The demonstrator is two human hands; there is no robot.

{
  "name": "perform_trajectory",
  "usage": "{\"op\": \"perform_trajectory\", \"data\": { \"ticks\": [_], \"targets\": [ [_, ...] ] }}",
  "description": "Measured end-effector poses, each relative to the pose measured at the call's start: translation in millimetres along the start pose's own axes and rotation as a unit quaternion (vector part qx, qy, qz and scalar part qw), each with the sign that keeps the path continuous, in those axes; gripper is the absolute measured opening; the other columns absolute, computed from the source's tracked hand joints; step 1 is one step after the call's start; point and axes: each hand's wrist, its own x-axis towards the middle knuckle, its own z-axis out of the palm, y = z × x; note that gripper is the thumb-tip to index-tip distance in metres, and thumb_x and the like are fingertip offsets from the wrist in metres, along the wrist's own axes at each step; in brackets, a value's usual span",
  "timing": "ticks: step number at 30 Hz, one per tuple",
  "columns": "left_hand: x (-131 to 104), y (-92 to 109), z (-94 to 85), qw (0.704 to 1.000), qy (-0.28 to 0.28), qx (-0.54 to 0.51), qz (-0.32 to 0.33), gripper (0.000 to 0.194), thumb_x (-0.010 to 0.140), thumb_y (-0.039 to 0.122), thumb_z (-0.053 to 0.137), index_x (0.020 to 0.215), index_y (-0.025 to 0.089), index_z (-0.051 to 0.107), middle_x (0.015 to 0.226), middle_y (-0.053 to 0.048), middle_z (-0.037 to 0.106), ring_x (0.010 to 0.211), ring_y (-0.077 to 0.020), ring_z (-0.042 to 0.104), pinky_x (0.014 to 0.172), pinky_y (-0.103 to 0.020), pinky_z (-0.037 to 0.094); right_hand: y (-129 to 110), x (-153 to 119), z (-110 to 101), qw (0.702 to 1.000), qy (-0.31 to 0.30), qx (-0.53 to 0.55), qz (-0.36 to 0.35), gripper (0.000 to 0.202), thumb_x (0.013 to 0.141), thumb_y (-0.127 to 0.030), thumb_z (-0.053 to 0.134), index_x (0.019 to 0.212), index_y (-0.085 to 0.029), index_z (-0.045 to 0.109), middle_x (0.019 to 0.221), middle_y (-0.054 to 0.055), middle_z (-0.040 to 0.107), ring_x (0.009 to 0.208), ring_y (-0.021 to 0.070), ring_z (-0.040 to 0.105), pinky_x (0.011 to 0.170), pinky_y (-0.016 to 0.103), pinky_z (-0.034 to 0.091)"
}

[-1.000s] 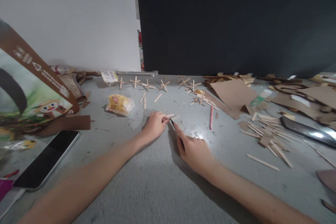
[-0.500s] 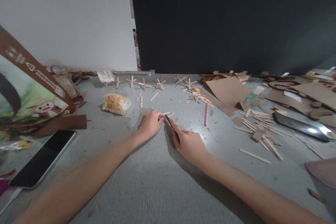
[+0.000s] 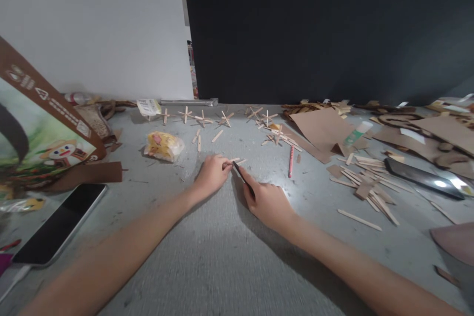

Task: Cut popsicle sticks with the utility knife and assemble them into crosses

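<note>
Little had shifted: the left hand point(image 3: 212, 177) stayed apparently pinched on a short, pale wooden stick point(image 3: 236, 159) at centre; the right hand point(image 3: 271, 206), curled round a slim black tool point(image 3: 241, 175), kept working there, seemingly mid-cut.

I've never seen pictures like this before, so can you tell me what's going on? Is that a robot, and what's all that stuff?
There's no robot here, just a person's two bare hands. The camera is worn on the person's head, so you look forward and down, almost as they do.

The right hand holds a thin dark tool. Its tip is close to the fingertips of the left hand, by some small wooden pieces. I can't tell exactly what the left fingers grip.

On the grey table are crossed-stick shapes at the back, a yellow packet and a phone to the left, and loose sticks and cardboard to the right.
</note>
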Motion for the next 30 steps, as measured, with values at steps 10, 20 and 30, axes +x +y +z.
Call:
{"op": "perform_trajectory", "data": {
  "ticks": [10,20,30],
  "targets": [
    [-0.1,0.4,0.7,1.000,0.000,0.006,-0.006,0.015,0.094,0.019,0.068,0.093,0.019,0.084,0.089,-0.009,0.077,0.082,-0.0213,0.069,0.083,-0.034,0.053,0.6,2.9,-1.9,1.000,-0.018,0.020,0.016,0.059,0.106,-0.028,0.040,0.165,-0.023,0.042,0.074,0.008,0.078,0.053,0.0173,0.065,0.054,0.025,0.033],
    [0.6,1.1,-0.8,1.000,-0.007,-0.012,-0.008,0.016,0.094,0.019,0.068,0.091,0.020,0.084,0.091,-0.008,0.078,0.083,-0.0213,0.070,0.082,-0.033,0.053,0.8,4.8,-4.0,0.999,-0.027,0.017,0.010,0.060,0.106,-0.029,0.038,0.165,-0.020,0.042,0.073,0.010,0.078,0.055,0.0193,0.067,0.054,0.026,0.035],
    [1.9,-1.0,0.9,1.000,-0.014,-0.011,0.002,0.017,0.095,0.017,0.068,0.092,0.019,0.085,0.088,-0.008,0.076,0.083,-0.0208,0.069,0.083,-0.032,0.053,-2.2,3.8,-4.4,0.999,-0.037,0.001,0.020,0.059,0.106,-0.028,0.040,0.164,-0.022,0.043,0.075,0.009,0.079,0.057,0.0191,0.069,0.055,0.026,0.033]
  ]
}}
